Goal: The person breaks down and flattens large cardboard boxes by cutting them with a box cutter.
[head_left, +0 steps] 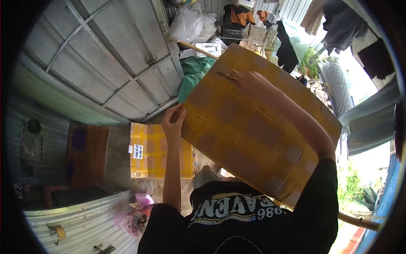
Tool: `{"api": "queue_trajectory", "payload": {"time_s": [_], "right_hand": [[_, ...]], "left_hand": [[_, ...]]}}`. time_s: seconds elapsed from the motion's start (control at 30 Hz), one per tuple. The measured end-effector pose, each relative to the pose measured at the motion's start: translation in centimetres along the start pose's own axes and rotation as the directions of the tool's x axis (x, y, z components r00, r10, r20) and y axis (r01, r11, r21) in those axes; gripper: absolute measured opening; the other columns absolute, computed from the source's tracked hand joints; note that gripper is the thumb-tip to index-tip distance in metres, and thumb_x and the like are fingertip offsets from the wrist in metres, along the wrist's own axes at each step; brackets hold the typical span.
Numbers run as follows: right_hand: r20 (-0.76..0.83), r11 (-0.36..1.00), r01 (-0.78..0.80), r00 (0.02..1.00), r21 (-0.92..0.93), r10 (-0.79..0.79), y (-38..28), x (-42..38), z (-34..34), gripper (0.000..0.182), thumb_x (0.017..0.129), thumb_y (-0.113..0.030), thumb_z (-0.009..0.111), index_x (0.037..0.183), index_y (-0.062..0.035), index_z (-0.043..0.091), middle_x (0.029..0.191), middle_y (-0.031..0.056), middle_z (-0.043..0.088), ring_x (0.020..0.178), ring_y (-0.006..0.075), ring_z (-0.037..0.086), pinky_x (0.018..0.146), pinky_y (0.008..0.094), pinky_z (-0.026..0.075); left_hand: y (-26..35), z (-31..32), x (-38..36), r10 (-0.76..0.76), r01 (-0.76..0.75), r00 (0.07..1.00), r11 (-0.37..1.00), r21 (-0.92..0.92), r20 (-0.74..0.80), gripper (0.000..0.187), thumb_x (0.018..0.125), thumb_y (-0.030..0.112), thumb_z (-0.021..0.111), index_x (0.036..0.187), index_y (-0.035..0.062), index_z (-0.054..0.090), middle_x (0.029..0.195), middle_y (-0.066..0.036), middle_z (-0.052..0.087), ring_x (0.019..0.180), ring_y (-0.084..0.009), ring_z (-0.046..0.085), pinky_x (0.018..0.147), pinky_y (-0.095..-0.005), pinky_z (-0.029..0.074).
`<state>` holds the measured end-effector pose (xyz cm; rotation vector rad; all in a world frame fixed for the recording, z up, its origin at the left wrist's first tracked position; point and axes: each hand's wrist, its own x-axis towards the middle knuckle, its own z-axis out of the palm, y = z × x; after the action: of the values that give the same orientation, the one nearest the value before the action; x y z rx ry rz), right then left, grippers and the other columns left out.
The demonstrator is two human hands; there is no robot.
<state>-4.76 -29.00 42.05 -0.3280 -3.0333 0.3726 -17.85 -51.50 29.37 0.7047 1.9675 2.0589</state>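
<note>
A big cardboard box (253, 135) wrapped in yellow-brown tape is tilted in front of my body and fills the middle of the view. My left hand (172, 120) grips its left corner, with thumb and fingers at the edge. Over the upper part of the taped face, my right hand (249, 82) is closed around a small knife (225, 75). The knife's thin dark blade points left, close over the tape. My right forearm lies across the box face.
A second taped carton (160, 146) with a white label lies on the floor at left. Behind it stands a metal door (114, 55). Green sacking (194, 76), clear plastic bags (188, 23) and a black crate (231, 29) are ahead. Clothes (344, 25) hang upper right; pink bags (131, 220) lie lower left.
</note>
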Motion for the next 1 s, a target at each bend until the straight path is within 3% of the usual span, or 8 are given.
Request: {"api": "queue_trajectory", "payload": {"time_s": [0.03, 0.2, 0.53, 0.6, 0.73, 0.8, 0.83, 1.0], "right_hand": [[0.116, 0.995, -0.03, 0.992, -0.098, 0.041, -0.3, 1.3, 0.1, 0.028, 0.081, -0.013, 0.049, 0.107, -0.0022, 0.044, 0.076, 0.0176, 0.058, 0.072, 0.0338, 0.058, 0.062, 0.0414, 0.045], [0.11, 0.98, 0.076, 0.992, -0.181, -0.056, 0.1, 4.4, 2.4, 0.03, 0.079, -0.011, 0.047, 0.108, -0.0022, 0.045, 0.069, 0.0186, 0.058, 0.067, 0.0342, 0.059, 0.059, 0.0419, 0.046], [0.165, 0.981, -0.016, 0.985, -0.194, 0.049, -2.0, 3.5, 1.7, 0.027, 0.077, -0.006, 0.046, 0.103, -0.0004, 0.046, 0.07, 0.0181, 0.059, 0.069, 0.0339, 0.06, 0.058, 0.0405, 0.047], [0.157, 0.979, -0.023, 0.986, -0.202, 0.056, -2.0, 3.3, 1.5, 0.027, 0.077, -0.006, 0.046, 0.103, -0.0004, 0.046, 0.069, 0.0179, 0.059, 0.069, 0.0336, 0.06, 0.058, 0.0403, 0.047], [0.106, 0.973, 0.017, 0.994, -0.231, 0.008, -0.9, 2.4, 2.0, 0.024, 0.086, -0.018, 0.043, 0.104, -0.0037, 0.045, 0.062, 0.0164, 0.056, 0.061, 0.0334, 0.058, 0.053, 0.0426, 0.044], [0.13, 0.97, -0.015, 0.99, -0.243, 0.048, -0.8, 2.4, 2.1, 0.023, 0.086, -0.019, 0.043, 0.103, -0.0039, 0.045, 0.061, 0.0158, 0.056, 0.06, 0.0333, 0.058, 0.053, 0.0427, 0.044], [0.146, 0.967, -0.042, 0.986, -0.251, 0.08, -0.8, 2.4, 2.2, 0.022, 0.086, -0.019, 0.043, 0.102, -0.004, 0.044, 0.061, 0.0152, 0.056, 0.06, 0.0332, 0.057, 0.053, 0.0428, 0.044], [0.087, 0.97, -0.042, 0.994, -0.24, 0.065, -0.4, 2.7, 2.9, 0.022, 0.086, -0.02, 0.043, 0.102, -0.0047, 0.044, 0.06, 0.0149, 0.056, 0.059, 0.0327, 0.058, 0.052, 0.0426, 0.044]], "left_hand": [[-0.3, 0.0, -0.1, -0.011, 0.011, 1.0, 1.0, 0.002, -0.011, 0.021, 0.075, 0.009, 0.063, 0.094, 0.0017, 0.061, 0.089, -0.003, 0.058, 0.084, -0.0118, 0.054, 0.075, -0.0241, 0.041], [0.1, 0.7, -0.3, 0.291, -0.268, 0.956, 0.918, 0.293, -0.038, 0.016, 0.075, 0.007, 0.06, 0.091, 0.0051, 0.063, 0.09, -0.005, 0.059, 0.084, -0.016, 0.056, 0.073, -0.0253, 0.043], [1.2, 0.8, -0.9, 0.338, -0.327, 0.941, 0.883, 0.337, 0.029, 0.016, 0.073, 0.01, 0.06, 0.088, 0.0075, 0.064, 0.097, -0.005, 0.059, 0.082, -0.0213, 0.058, 0.073, -0.0292, 0.045], [1.9, 0.2, -0.7, 0.658, -0.73, 0.68, 0.567, 0.381, 0.323, 0.023, 0.07, 0.016, 0.062, 0.092, 0.0091, 0.063, 0.1, -0.005, 0.059, 0.085, -0.0215, 0.059, 0.076, -0.0323, 0.045], [3.2, 1.4, -2.5, 0.617, -0.798, 0.561, 0.581, 0.161, 0.551, 0.035, 0.068, 0.031, 0.065, 0.097, 0.0102, 0.06, 0.104, -0.005, 0.058, 0.093, -0.0213, 0.057, 0.083, -0.0365, 0.043], [3.5, 1.8, -3.1, 0.567, -0.849, 0.341, 0.528, -0.012, 0.75, 0.048, 0.069, 0.045, 0.062, 0.103, 0.0103, 0.058, 0.11, -0.006, 0.055, 0.101, -0.0209, 0.053, 0.088, -0.038, 0.04], [3.5, 1.8, -3.1, 0.568, -0.848, 0.339, 0.53, -0.018, 0.75, 0.048, 0.069, 0.045, 0.062, 0.103, 0.0103, 0.058, 0.11, -0.006, 0.055, 0.101, -0.0209, 0.053, 0.088, -0.038, 0.04], [3.5, 1.8, -2.4, 0.41, -0.902, 0.099, 0.421, -0.092, 0.907, 0.069, 0.064, 0.058, 0.058, 0.114, 0.0119, 0.05, 0.125, -0.005, 0.044, 0.114, -0.0205, 0.043, 0.094, -0.0411, 0.035]]}}
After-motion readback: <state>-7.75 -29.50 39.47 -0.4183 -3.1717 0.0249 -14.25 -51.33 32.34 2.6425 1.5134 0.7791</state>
